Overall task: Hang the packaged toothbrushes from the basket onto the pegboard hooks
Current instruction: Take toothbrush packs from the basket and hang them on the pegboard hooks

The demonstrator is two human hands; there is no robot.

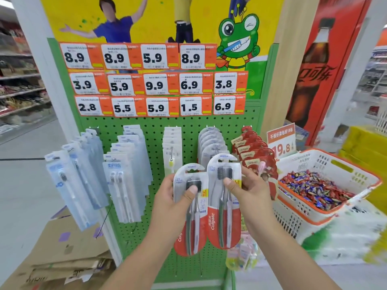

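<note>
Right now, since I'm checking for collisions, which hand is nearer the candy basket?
Right. The right hand holds a toothbrush pack just left of the candy basket; the left hand is farther left, holding another.

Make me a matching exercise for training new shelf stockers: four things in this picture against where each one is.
Things:
1. left Colgate pack
2. right Colgate pack
3. wrapped candies
4. red packs

Places:
A. in the white basket
B. hanging on the pegboard
C. in the right hand
D. in the left hand

Pairs: 1-D, 2-C, 3-A, 4-B
</note>
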